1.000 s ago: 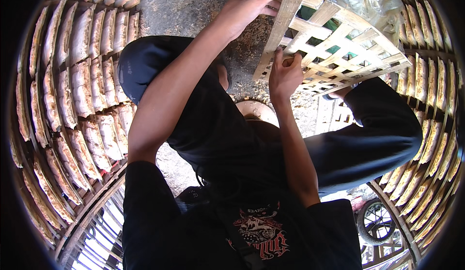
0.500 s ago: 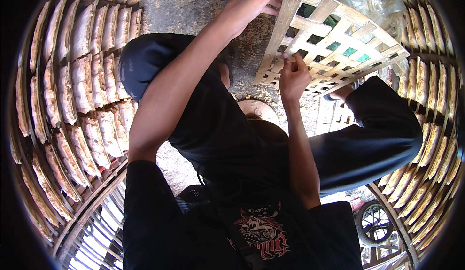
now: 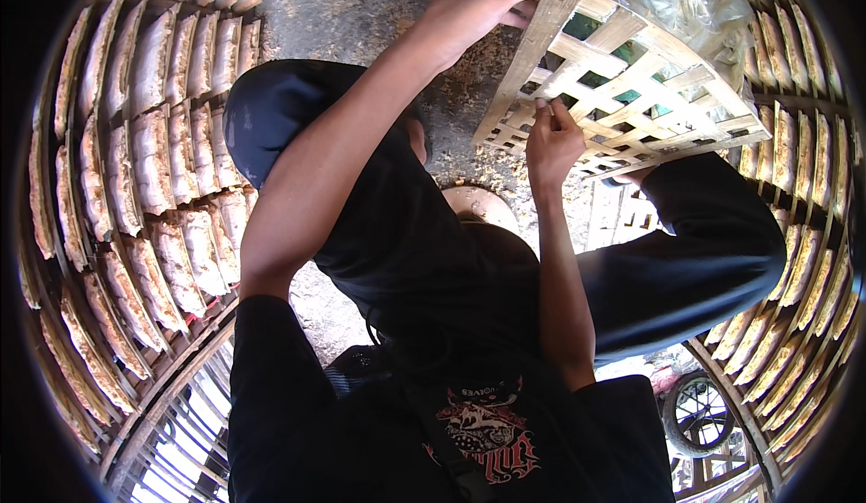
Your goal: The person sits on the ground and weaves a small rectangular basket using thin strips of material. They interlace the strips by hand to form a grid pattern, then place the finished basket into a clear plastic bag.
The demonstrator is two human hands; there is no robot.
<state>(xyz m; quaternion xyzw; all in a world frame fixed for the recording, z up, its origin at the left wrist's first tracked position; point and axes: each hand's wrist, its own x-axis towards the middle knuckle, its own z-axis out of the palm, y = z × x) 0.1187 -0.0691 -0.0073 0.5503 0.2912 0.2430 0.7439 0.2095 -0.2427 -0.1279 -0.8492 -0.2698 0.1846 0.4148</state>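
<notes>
A square-mesh panel of woven pale bamboo strips [image 3: 570, 70] stands tilted in front of me, its left side edged by a wider slat. My left hand [image 3: 465, 16] grips the panel's upper left corner. The thumb lies along the top edge, and the other fingers are partly hidden behind it. Lower down, my right hand [image 3: 554, 147] is closed in a pinch at the lattice close to the left slat, thumb and forefinger on a strip. Its remaining fingers are curled in. Green patches show through the gaps of the weave.
Racks of ridged, light-brown pieces rise on the left [image 3: 153, 61] and right [image 3: 794, 151]. Crumpled clear plastic [image 3: 708, 7] lies behind the panel. Between my legs is a round pale object [image 3: 480, 205]. A spoked wheel [image 3: 702, 413] stands at lower right. Crumbs dot the grey floor [image 3: 347, 16].
The bamboo panel has shifted slightly to the right and down, held at its corner by my left hand. My right hand has moved a little the same way, still pinched.
</notes>
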